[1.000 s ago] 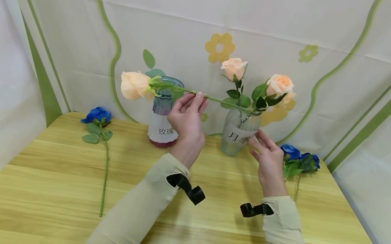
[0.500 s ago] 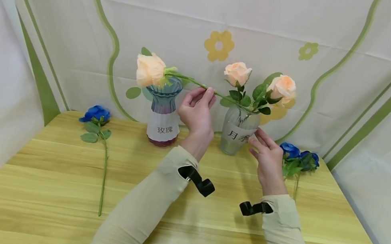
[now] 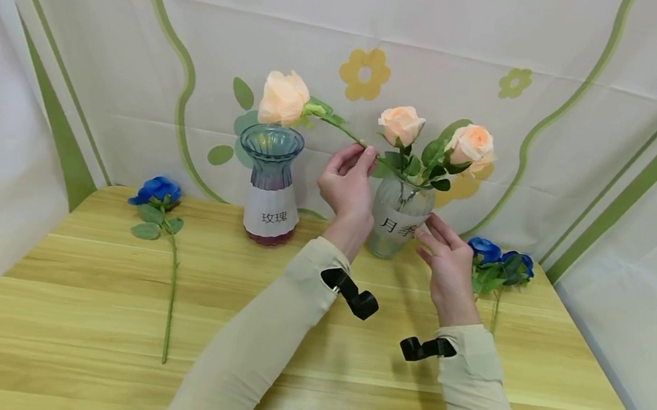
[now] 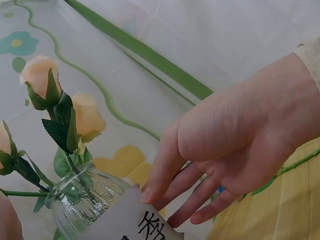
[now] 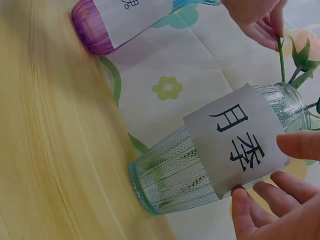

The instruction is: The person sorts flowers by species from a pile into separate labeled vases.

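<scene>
My left hand point(image 3: 350, 187) pinches the green stem of a peach rose point(image 3: 284, 97) between thumb and fingers. The bloom tilts left, above the rim of the blue-purple glass vase point(image 3: 271, 175). From my fingers the stem slopes down into the mouth of the clear ribbed vase point(image 5: 172, 172). Other peach roses point(image 3: 401, 125) stand in that vase, among green leaves. My right hand point(image 3: 452, 266) touches the clear vase's right side, thumb at the paper label point(image 5: 235, 142) and fingers fairly straight. The right wrist view shows its fingertips point(image 5: 242, 192) at the label's edge.
A single blue rose point(image 3: 156, 192) lies on the left of the wooden table point(image 3: 79, 312). More blue roses point(image 3: 484, 251) lie at the right, behind my right hand. A white patterned cloth point(image 3: 263, 28) hangs right behind the vases. White cloth walls flank both sides.
My left hand has moved right and slightly up, toward the clear vase. The held rose has risen and swung right, its stem growing steeper. My right hand stays at the vase.
</scene>
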The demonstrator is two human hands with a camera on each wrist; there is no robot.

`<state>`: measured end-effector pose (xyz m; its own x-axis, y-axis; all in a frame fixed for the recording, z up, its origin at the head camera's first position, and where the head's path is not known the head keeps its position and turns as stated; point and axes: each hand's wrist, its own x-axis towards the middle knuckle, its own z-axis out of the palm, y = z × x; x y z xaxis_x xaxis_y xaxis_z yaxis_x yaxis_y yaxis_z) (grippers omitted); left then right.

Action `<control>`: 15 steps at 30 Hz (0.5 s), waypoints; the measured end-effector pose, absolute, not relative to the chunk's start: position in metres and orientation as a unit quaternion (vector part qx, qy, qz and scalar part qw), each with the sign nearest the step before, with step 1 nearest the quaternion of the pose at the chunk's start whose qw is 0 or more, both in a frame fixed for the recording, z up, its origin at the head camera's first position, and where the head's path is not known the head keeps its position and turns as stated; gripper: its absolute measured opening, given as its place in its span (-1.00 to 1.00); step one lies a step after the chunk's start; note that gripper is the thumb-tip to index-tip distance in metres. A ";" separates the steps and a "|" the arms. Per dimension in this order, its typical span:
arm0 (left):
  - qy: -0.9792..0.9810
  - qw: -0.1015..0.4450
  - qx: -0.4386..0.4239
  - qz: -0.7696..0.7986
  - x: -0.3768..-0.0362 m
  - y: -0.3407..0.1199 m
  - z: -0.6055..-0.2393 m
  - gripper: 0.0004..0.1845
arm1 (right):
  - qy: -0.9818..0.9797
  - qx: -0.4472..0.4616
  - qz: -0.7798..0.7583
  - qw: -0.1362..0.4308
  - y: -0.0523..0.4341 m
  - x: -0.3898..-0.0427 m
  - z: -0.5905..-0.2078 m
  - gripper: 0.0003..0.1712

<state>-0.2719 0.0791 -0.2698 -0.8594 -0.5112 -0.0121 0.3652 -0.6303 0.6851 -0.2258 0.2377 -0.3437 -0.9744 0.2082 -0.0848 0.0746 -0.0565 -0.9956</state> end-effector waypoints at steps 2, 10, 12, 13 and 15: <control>-0.369 0.245 0.108 -0.890 -0.274 0.081 -0.270 -0.85 | -0.685 -0.104 0.719 0.047 0.237 -0.226 -0.344 -0.30; -0.411 0.242 0.124 -0.870 -0.282 0.089 -0.273 -0.88 | -0.686 -0.105 0.719 0.048 0.238 -0.225 -0.344 -0.30; -0.417 0.240 0.125 -0.867 -0.284 0.091 -0.273 -0.89 | -0.686 -0.106 0.719 0.046 0.238 -0.224 -0.343 -0.30; -0.421 0.238 0.126 -0.866 -0.285 0.092 -0.273 -0.89 | -0.686 -0.106 0.719 0.046 0.239 -0.224 -0.343 -0.30; -0.431 0.232 0.125 -0.863 -0.286 0.095 -0.273 -0.90 | -0.685 -0.108 0.719 0.047 0.239 -0.224 -0.343 -0.30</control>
